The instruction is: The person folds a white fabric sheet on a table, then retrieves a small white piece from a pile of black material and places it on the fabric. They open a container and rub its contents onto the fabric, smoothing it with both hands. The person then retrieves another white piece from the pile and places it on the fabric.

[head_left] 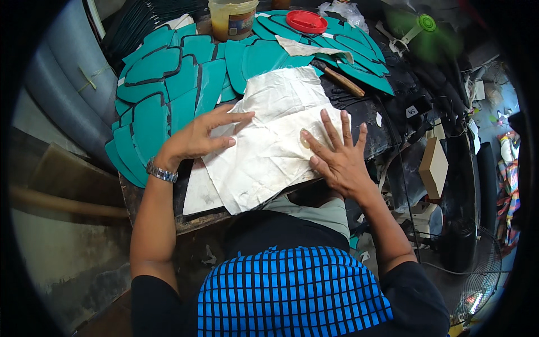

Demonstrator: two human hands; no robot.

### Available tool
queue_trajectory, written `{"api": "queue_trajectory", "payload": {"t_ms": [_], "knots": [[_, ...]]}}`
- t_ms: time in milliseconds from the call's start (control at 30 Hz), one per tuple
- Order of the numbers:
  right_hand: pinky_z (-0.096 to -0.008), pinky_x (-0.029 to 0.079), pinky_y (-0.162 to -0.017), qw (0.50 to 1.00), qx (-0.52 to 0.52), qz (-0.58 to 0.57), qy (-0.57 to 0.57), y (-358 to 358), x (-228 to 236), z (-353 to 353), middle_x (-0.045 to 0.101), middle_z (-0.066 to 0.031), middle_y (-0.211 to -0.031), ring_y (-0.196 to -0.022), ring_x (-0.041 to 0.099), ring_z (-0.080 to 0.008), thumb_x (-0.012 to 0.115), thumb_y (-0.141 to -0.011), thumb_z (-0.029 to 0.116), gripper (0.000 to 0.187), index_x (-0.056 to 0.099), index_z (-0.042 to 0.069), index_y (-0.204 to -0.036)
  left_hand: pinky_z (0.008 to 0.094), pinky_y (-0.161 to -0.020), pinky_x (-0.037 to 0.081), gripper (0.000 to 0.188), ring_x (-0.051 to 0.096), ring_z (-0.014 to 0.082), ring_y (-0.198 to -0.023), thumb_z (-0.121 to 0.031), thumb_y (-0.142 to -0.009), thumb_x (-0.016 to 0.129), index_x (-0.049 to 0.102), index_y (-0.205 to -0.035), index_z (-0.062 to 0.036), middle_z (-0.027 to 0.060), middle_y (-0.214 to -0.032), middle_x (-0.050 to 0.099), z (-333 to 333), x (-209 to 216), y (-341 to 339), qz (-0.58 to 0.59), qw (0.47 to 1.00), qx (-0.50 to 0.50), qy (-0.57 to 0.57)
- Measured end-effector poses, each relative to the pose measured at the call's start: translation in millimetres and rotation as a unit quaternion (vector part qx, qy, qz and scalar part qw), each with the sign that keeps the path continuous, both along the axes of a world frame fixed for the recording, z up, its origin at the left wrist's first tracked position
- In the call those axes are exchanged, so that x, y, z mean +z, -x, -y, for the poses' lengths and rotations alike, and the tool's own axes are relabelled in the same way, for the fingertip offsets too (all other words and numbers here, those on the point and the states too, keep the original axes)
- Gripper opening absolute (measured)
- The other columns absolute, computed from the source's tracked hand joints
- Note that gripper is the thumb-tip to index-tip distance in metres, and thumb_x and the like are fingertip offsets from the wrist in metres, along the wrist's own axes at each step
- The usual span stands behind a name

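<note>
A crumpled white paper sheet (269, 135) lies spread over the near part of a dark worktable (365, 112). My left hand (199, 136), with a metal watch on its wrist, lies flat on the sheet's left edge with fingers pointing right. My right hand (335, 154) presses flat on the sheet's right side, fingers spread and pointing away from me. Neither hand grips anything. Several teal cut pieces (163, 84) with dark borders cover the table beyond and left of the paper.
A yellowish plastic jar (232, 18) and a red lid (306, 21) stand at the table's far edge. A wooden-handled tool (343, 82) lies right of the paper. A tan block (433, 167) and a fan (477, 281) are at the right.
</note>
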State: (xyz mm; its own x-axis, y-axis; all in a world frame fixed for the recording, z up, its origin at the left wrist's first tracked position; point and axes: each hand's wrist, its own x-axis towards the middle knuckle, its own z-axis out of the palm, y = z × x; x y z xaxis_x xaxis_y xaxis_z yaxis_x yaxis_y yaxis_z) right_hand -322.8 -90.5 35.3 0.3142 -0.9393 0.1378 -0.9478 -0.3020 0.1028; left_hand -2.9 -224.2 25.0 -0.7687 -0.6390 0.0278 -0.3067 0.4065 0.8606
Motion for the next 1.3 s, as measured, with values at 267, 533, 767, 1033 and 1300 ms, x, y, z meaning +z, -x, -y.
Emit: {"api": "queue_trajectory", "payload": {"t_ms": [267, 533, 767, 1033, 1300], "knots": [[-0.0716, -0.008, -0.110, 0.999, 0.012, 0.033, -0.013, -37.3, -1.9, -14.2, 0.017, -0.0122, -0.164, -0.151, 0.005, -0.0406, 0.045, -0.096, 0.056, 0.053, 0.052, 0.032, -0.143, 0.0476, -0.120, 0.024, 0.063, 0.027, 0.0363, -0.147, -0.022, -0.078, 0.073, 0.057, -0.140, -0.0223, 0.0025, -0.149, 0.050, 0.8, 4.6, -5.7, 0.025, 0.999, 0.004, 0.023], [-0.0653, -0.012, -0.113, 0.999, 0.019, -0.022, 0.034, 22.3, 12.2, 8.7, 0.013, -0.0102, -0.165, -0.152, 0.000, -0.0357, 0.044, -0.096, 0.061, 0.053, 0.055, 0.034, -0.140, 0.0545, -0.117, 0.023, 0.051, 0.030, 0.0252, -0.146, -0.009, -0.084, 0.063, 0.060, -0.133, -0.0240, 0.0003, -0.156, 0.039, -8.2, 19.7, 59.1, 0.095, 0.870, -0.039, 0.483], [-0.0671, -0.013, -0.112, 0.999, 0.029, -0.022, 0.030, 12.8, 1.1, 7.1, 0.015, -0.0092, -0.165, -0.153, 0.000, -0.0355, 0.040, -0.096, 0.063, 0.060, 0.052, 0.029, -0.143, 0.0574, -0.116, 0.024, 0.039, 0.032, 0.0199, -0.146, -0.031, -0.103, 0.043, 0.051, -0.141, -0.0296, -0.0019, -0.154, 0.042, 29.8, 0.2, 116.8, 0.159, 0.862, -0.120, 0.467], [-0.0715, -0.009, -0.110, 0.996, 0.075, 0.040, -0.011, -34.6, -2.0, -5.9, 0.014, -0.0128, -0.165, -0.152, 0.001, -0.0390, 0.043, -0.096, 0.057, 0.061, 0.053, 0.019, -0.142, 0.0565, -0.120, 0.014, 0.043, 0.029, 0.0209, -0.147, -0.038, -0.105, 0.033, 0.043, -0.147, -0.0345, -0.0012, -0.157, 0.037, 37.6, -5.8, 106.9, 0.143, 0.852, -0.134, 0.484], [-0.0704, -0.010, -0.111, 1.000, -0.001, 0.013, 0.021, -18.1, -5.0, 0.1, 0.014, -0.0099, -0.165, -0.152, 0.000, -0.0366, 0.037, -0.098, 0.061, 0.060, 0.050, 0.027, -0.145, 0.0607, -0.118, 0.013, 0.045, 0.032, 0.0210, -0.146, -0.038, -0.104, 0.033, 0.042, -0.148, -0.0344, 0.0070, -0.153, 0.042, 27.6, -13.7, 94.2, 0.151, 0.837, -0.059, 0.523]]}}
